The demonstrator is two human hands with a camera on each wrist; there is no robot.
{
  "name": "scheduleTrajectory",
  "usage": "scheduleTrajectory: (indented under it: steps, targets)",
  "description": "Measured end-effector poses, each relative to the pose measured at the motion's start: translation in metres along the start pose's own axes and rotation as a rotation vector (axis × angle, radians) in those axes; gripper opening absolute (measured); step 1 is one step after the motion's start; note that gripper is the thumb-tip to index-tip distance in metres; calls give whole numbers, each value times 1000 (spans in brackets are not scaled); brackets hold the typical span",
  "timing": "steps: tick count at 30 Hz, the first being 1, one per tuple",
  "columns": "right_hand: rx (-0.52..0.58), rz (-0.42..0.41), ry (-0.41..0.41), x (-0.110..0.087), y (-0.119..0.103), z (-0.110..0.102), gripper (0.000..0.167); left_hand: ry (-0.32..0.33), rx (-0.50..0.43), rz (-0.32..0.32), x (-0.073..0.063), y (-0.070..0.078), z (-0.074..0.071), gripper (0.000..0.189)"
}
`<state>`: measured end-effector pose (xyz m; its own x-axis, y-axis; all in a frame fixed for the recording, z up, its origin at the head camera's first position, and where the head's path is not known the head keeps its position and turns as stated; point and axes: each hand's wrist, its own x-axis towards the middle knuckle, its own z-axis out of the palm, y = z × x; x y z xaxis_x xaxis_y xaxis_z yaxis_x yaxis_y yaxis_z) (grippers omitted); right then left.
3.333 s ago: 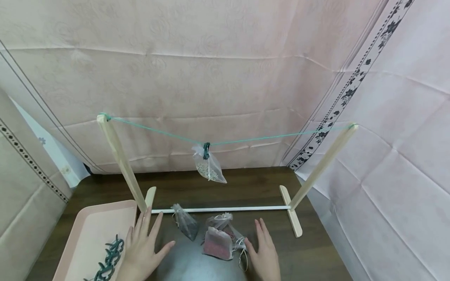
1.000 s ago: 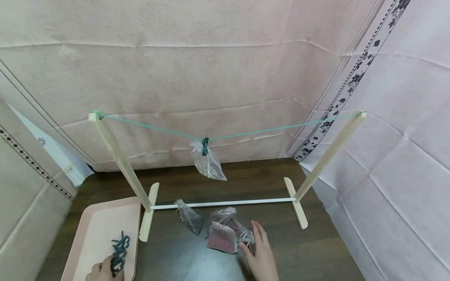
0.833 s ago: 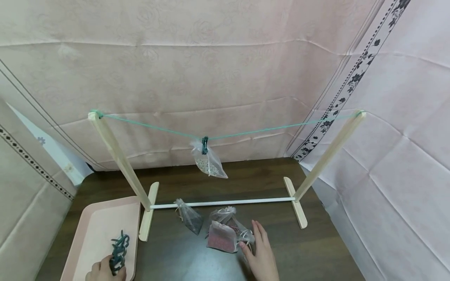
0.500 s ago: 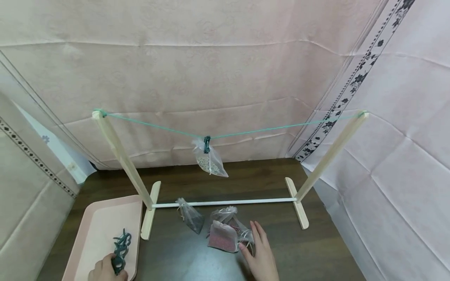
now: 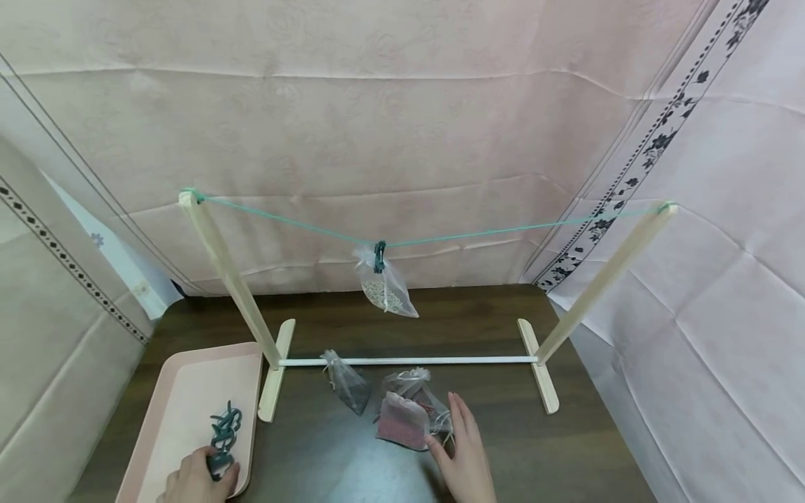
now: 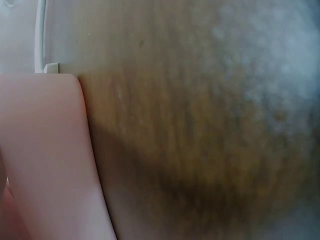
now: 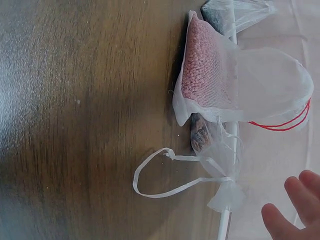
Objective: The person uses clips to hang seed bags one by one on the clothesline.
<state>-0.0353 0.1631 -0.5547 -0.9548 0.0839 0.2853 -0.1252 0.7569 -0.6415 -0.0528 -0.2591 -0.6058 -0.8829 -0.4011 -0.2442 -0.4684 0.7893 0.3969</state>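
Note:
My left hand (image 5: 198,478) is over the pink tray (image 5: 165,405), thumb and fingers pinching a dark green clothespin (image 5: 220,462) at the near end of a small pile of clothespins (image 5: 226,425). My right hand (image 5: 464,454) is held with fingers extended beside a group of drawstring mesh bags. Among them, one bag with pink-red contents (image 5: 402,421) lies in front, its red cord showing in the right wrist view. A bag with dark brown pieces (image 7: 201,132) and a white cord loop lies beside it. Another bag with dark grey contents (image 5: 349,386) lies farther left.
A wooden stand has two posts (image 5: 233,276), a white bottom rod (image 5: 409,361) and a green string (image 5: 465,238) strung across the top. From the string, a clothespin (image 5: 379,257) holds a bag of pale grains (image 5: 386,290). Patterned cloth (image 5: 402,140) hangs behind the dark table.
My left hand has moved from beside the stand's left foot down to the tray and taken hold of a clothespin. My right hand has stayed beside the bags. The head view has shifted slightly.

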Motion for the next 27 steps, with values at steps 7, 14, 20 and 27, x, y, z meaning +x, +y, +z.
scheduleTrajectory:
  steps: [7,14,20,27]
  targets:
    - [5,-4,-10,2,-2,-2,78,35,46,44,-8,1,1,62]
    - [3,5,4,2,-1,0,78,108,48,97,-13,2,-1,47]
    - [10,2,40,-1,3,3,78,90,52,116,-12,2,-5,47]
    - [16,-13,59,-3,4,5,75,40,45,128,-14,1,-8,49]
